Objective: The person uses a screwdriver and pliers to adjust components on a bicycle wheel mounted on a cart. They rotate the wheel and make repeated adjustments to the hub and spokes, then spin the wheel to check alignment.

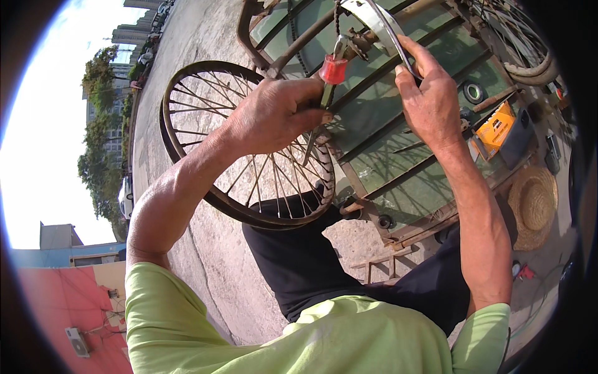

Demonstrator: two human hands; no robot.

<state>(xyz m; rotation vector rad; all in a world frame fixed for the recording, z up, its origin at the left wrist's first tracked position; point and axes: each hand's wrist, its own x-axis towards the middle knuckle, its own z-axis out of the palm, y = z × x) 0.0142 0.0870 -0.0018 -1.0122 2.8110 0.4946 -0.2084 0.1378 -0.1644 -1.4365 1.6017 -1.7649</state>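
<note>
Screwdriver in the left hand, dark strip in the right

The left hand [280,112] was curled around a screwdriver [333,70], thumb and forefinger nearly together on the handle. The red end stuck out above the grip, near a hanging chain [337,22]. A metal shaft showed below the hand, slanting across the view of the spokes; whether it touched them could not be told.

The right hand [431,93] had its thumb and fingers drawn close, pinching a dark curved strip [398,47] at its lower end. The strip ran along the edge of a pale, curved guard [375,22] at the top of the view; whether the two were one piece was unclear.

Beneath the left forearm was a spoked wheel [271,219], its near rim overlapping the dark trousers [293,262]. Beyond the hands, metal bars crossed a green panel [398,193]. To the right of the right forearm were an orange box [495,129], a black ring [473,93] and a straw hat [534,209].
</note>
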